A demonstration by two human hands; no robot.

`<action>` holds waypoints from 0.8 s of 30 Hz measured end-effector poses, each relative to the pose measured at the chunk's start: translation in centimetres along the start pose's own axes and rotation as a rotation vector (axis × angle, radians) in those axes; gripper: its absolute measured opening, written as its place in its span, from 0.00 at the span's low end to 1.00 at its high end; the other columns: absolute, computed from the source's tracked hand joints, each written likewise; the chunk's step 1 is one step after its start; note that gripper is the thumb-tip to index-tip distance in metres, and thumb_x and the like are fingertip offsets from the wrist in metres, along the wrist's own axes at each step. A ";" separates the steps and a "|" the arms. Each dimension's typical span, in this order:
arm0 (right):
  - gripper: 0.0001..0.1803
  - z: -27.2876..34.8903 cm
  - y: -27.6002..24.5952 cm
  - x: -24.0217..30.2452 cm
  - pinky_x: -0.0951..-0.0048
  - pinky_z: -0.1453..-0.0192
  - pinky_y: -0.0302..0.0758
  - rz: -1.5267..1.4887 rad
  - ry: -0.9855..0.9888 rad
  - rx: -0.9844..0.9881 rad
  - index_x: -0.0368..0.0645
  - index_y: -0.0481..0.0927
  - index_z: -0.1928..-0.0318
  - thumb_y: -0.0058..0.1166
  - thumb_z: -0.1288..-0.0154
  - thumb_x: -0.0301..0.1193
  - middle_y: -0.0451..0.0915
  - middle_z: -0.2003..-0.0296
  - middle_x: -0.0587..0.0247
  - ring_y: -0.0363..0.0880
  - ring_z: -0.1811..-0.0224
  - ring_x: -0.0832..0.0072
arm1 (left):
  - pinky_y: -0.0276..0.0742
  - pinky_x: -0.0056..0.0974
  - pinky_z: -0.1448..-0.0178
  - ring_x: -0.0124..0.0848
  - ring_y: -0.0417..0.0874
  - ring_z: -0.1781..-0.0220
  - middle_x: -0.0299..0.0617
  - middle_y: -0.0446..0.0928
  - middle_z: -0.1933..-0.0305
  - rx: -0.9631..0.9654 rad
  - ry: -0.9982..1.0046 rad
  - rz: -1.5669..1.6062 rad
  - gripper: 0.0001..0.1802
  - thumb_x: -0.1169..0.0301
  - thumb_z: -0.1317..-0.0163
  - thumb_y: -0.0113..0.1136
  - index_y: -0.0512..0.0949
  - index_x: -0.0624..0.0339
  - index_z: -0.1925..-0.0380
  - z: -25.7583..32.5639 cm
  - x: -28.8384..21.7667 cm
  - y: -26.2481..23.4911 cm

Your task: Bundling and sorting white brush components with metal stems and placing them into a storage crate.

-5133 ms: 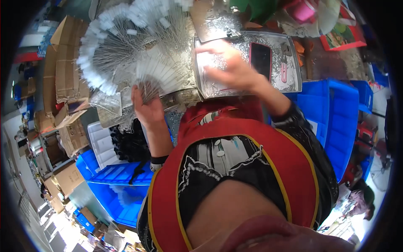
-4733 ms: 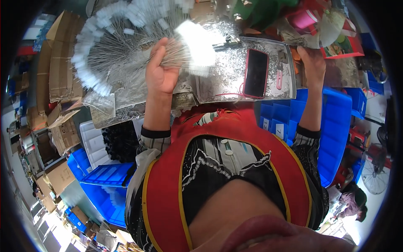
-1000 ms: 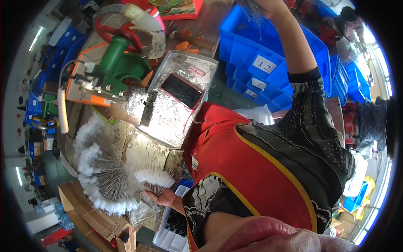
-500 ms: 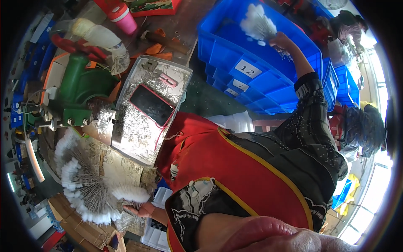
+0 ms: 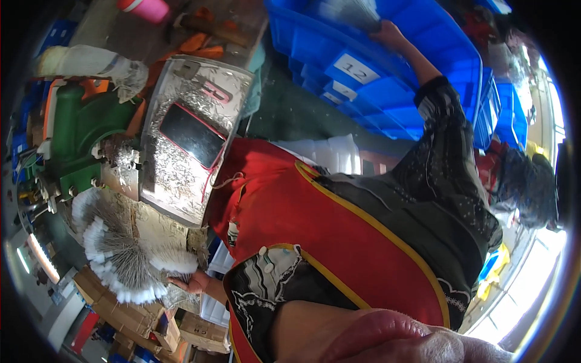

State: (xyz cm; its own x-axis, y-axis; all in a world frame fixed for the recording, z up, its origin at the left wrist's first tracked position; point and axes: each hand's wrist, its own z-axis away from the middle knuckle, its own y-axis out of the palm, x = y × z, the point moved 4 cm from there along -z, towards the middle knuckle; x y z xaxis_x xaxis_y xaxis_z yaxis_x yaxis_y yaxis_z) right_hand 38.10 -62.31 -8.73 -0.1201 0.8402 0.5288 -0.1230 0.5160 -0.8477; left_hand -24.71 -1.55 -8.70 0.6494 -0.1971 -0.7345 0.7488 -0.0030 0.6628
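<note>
My right hand [image 5: 393, 37] is inside the upper part of a big blue plastic bin [image 5: 417, 66], closed around a bunch of thin wire stems with white fluffy tips [image 5: 351, 11]; motion blurs the bunch. At the lower left, my left hand [image 5: 192, 282] is closed around the lower ends of a smaller bunch of white-tipped wire stems [image 5: 173, 260]. Right beside it, a large fanned heap of the same white-tipped stems [image 5: 124, 260] lies on the worktable. The fingers of my left hand are partly hidden by the stems.
A green machine [image 5: 88, 136] stands on the table at the left. Next to it is a metal tray [image 5: 172, 181] strewn with wire clippings, bearing a phone [image 5: 192, 134]. Cardboard boxes [image 5: 121, 305] sit below left. More blue bins are stacked behind, and a pink cup [image 5: 145, 9] is at the top.
My right hand has moved the bunch farther toward the bin's far left side. The view has shifted, so the table and bin appear higher and farther left. The left hand keeps its bunch.
</note>
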 end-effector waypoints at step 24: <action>0.18 -0.7 7.5 1.4 0.61 0.65 0.70 0.588 -0.336 0.281 0.36 0.75 0.74 0.54 0.56 0.41 0.76 0.73 0.46 0.76 0.68 0.58 | 0.57 0.41 0.37 0.37 0.68 0.45 0.44 0.69 0.47 -0.022 -0.052 0.269 0.18 0.73 0.45 0.51 0.69 0.62 0.52 1.2 -0.4 0.2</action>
State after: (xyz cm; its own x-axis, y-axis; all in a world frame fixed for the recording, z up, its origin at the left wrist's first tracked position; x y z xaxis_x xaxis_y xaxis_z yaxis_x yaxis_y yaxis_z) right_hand 37.75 -57.16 -14.35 -0.5339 0.8455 0.0120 -0.1878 -0.1048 -0.9766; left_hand -25.00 -2.68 -8.06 0.8182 -0.2376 -0.5235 0.5533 0.0777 0.8294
